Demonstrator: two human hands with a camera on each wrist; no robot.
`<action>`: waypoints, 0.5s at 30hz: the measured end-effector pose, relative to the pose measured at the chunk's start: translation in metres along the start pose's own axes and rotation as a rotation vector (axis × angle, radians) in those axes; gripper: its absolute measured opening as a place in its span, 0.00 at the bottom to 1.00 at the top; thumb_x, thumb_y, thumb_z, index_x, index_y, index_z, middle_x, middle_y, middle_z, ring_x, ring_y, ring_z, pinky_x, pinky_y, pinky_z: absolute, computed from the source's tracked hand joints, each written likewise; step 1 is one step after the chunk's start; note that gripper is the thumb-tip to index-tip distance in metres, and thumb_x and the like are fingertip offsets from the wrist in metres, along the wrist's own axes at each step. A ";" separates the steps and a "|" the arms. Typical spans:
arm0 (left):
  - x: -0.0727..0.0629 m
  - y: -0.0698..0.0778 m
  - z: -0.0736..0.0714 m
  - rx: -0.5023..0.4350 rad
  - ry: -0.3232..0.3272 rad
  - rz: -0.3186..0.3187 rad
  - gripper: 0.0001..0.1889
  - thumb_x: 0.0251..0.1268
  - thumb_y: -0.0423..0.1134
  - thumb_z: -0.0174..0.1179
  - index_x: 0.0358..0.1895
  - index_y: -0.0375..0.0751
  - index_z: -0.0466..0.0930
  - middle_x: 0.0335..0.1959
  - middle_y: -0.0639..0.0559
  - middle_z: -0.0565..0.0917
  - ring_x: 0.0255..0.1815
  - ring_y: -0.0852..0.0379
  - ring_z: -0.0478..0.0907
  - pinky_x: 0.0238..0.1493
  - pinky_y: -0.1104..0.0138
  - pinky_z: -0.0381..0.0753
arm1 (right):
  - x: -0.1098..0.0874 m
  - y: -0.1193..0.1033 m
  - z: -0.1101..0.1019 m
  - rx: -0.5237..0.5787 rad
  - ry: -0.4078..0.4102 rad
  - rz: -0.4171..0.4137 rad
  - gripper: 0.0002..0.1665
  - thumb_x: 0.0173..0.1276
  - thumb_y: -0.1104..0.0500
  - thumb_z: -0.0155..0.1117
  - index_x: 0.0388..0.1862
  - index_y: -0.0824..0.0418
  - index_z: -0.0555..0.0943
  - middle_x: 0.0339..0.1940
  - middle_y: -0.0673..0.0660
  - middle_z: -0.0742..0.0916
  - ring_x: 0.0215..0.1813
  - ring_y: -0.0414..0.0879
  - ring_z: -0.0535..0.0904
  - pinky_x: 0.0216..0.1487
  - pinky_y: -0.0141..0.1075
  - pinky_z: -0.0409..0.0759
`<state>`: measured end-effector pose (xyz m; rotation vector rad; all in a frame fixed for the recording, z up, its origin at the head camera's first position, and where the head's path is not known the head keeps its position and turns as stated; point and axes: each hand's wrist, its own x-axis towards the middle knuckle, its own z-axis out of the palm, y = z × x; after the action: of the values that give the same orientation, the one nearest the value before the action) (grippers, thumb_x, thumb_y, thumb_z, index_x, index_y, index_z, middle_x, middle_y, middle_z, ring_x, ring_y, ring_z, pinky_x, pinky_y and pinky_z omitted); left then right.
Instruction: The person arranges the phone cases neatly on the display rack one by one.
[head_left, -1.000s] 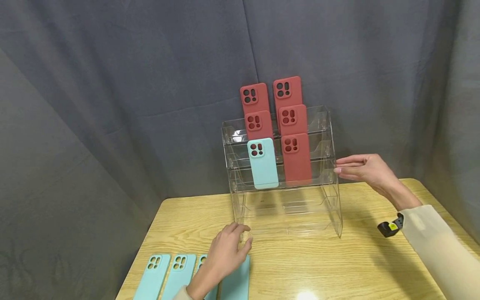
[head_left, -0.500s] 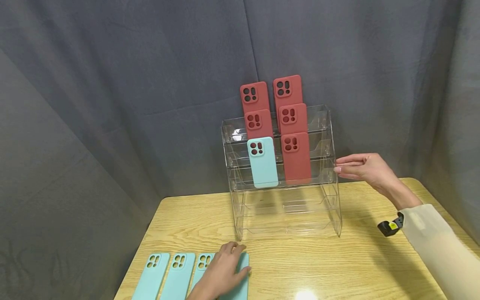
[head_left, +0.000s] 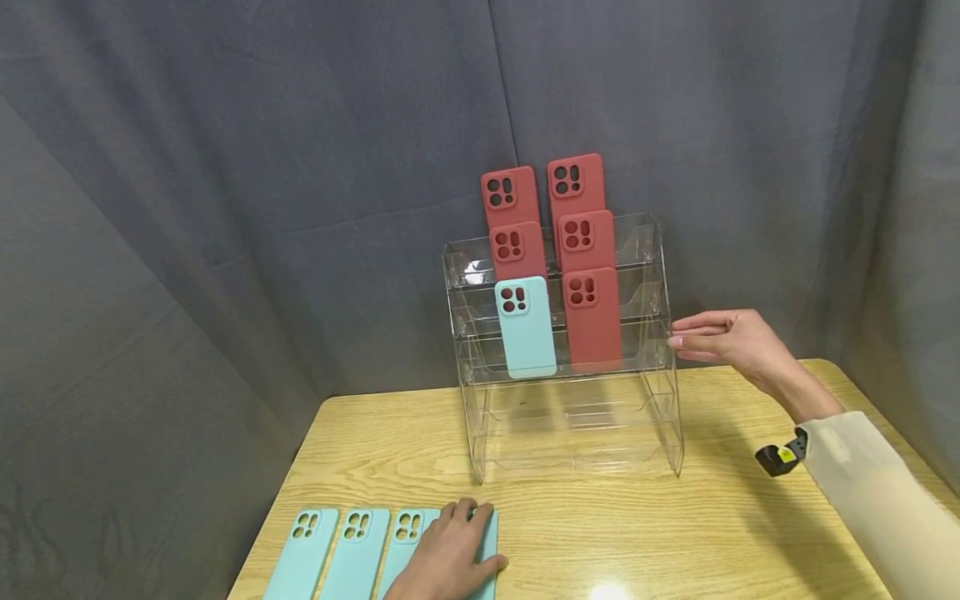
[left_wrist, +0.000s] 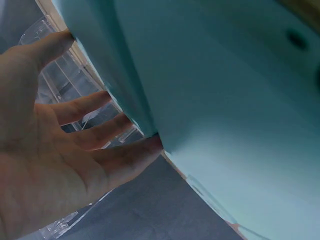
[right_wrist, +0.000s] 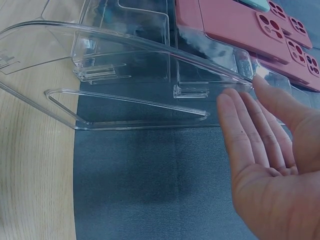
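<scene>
My left hand lies over the rightmost turquoise phone case on the table, its thumb by the right edge. In the left wrist view, my fingertips touch the edges of the turquoise cases with fingers spread. At the right side of a clear tiered display stand, my right hand holds the side panel's edge between thumb and fingers. A turquoise case stands at the front left of the upper tiers. Beside and behind it stand several red cases.
Several more turquoise cases lie in a row along the near left of the wooden table. Grey curtains hang behind and at both sides. A black wrist camera sits on the right wrist.
My left hand has moved down and toward me from near the stand's front left foot onto the rightmost turquoise case. My right hand has stayed at the stand's side.
</scene>
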<state>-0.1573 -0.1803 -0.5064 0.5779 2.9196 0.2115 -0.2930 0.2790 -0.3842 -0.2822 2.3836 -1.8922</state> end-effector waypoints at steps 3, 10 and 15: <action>-0.001 0.002 -0.001 0.020 -0.014 -0.001 0.40 0.65 0.65 0.69 0.72 0.44 0.74 0.65 0.38 0.79 0.63 0.35 0.80 0.53 0.45 0.89 | 0.000 0.001 0.000 -0.006 0.000 0.001 0.37 0.72 0.54 0.74 0.70 0.76 0.74 0.43 0.37 0.93 0.48 0.38 0.92 0.52 0.30 0.91; -0.002 0.008 -0.006 0.032 -0.064 -0.023 0.40 0.65 0.64 0.70 0.74 0.45 0.74 0.68 0.38 0.79 0.64 0.33 0.79 0.50 0.43 0.90 | 0.001 0.002 -0.001 -0.002 0.001 -0.008 0.36 0.72 0.55 0.74 0.69 0.76 0.75 0.43 0.38 0.93 0.48 0.39 0.92 0.52 0.31 0.92; 0.000 0.012 -0.007 0.012 -0.104 -0.071 0.41 0.65 0.61 0.71 0.76 0.45 0.73 0.69 0.38 0.78 0.67 0.30 0.76 0.47 0.39 0.90 | 0.001 0.002 -0.001 -0.009 0.005 -0.008 0.36 0.72 0.54 0.74 0.69 0.76 0.75 0.43 0.38 0.93 0.48 0.38 0.92 0.52 0.31 0.92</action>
<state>-0.1539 -0.1701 -0.4977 0.4718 2.8366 0.1501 -0.2942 0.2799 -0.3859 -0.2886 2.3978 -1.8883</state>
